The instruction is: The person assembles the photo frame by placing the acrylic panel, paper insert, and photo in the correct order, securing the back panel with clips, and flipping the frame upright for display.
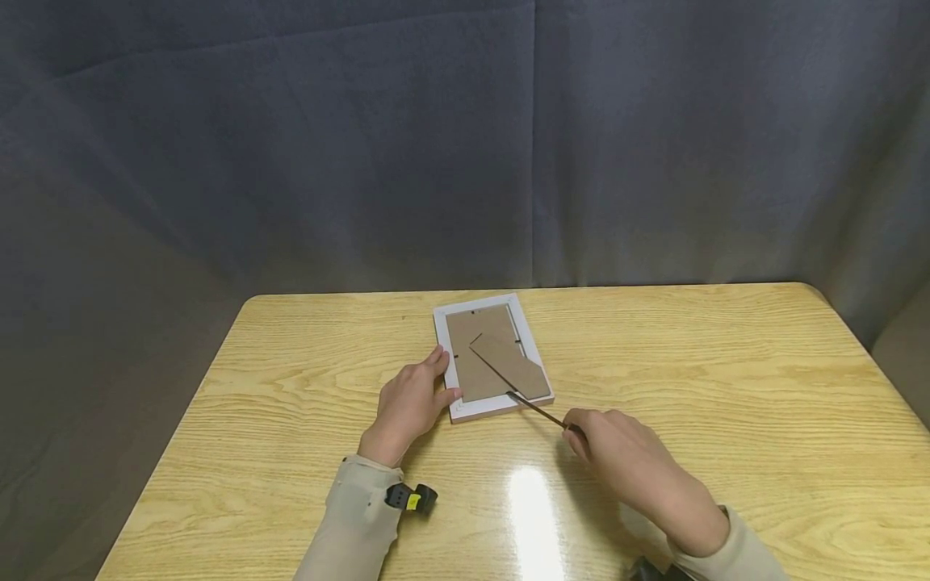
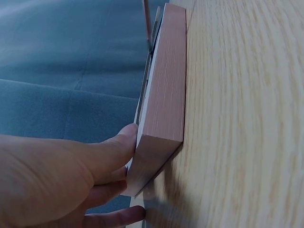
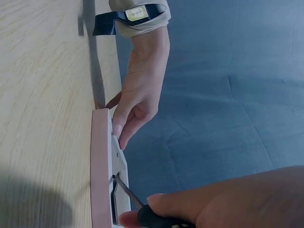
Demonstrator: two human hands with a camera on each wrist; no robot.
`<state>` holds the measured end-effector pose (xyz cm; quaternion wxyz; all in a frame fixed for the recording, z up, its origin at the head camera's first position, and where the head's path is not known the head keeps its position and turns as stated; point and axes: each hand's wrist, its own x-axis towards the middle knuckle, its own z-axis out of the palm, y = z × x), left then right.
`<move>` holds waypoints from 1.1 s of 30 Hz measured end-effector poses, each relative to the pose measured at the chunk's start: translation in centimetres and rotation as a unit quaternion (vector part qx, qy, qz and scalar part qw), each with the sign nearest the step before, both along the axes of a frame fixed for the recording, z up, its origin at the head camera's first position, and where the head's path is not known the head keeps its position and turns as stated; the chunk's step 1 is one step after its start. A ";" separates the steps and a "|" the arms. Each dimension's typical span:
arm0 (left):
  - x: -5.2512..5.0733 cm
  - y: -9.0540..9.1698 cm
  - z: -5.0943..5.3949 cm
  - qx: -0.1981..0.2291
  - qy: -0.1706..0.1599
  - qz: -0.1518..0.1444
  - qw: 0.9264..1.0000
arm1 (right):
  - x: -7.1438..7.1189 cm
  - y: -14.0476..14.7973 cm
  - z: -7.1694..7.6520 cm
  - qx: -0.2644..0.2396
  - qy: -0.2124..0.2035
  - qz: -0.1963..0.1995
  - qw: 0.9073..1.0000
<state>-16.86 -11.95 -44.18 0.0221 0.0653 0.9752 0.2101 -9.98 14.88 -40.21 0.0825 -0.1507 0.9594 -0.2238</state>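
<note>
A white-bordered picture frame (image 1: 440, 327) lies back side up on the table, its brown backing board (image 1: 472, 371) with a stand flap (image 1: 519, 367) facing up. My left hand (image 1: 410, 399) grips the frame's near left corner, thumb on top and fingers along the side. In my right hand (image 1: 632, 456) is a screwdriver (image 1: 541, 410); the dark handle (image 3: 156, 219) is mostly hidden by the fingers. Its tip touches a small dark tab at the near edge of the backing. The left wrist view shows the frame's pinkish side (image 2: 166, 85) resting on the tabletop.
The wood-grain table (image 1: 726, 363) has rounded far corners. A dark grey curtain (image 1: 392, 161) hangs right behind its far edge. Each wrist wears a dark strap; the left strap (image 1: 410, 498) has a yellow mark. Light glares off the table's near middle.
</note>
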 end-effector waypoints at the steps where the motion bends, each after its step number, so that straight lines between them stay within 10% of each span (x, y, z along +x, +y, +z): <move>1: 0.0 0.0 0.0 0.001 0.000 -0.001 1.000 | 0.0 0.0 0.0 0.000 0.002 0.001 1.000; 33: 0.1 0.0 0.1 -0.008 0.002 -0.004 1.000 | 0.3 -0.2 0.2 0.064 0.055 -0.024 0.996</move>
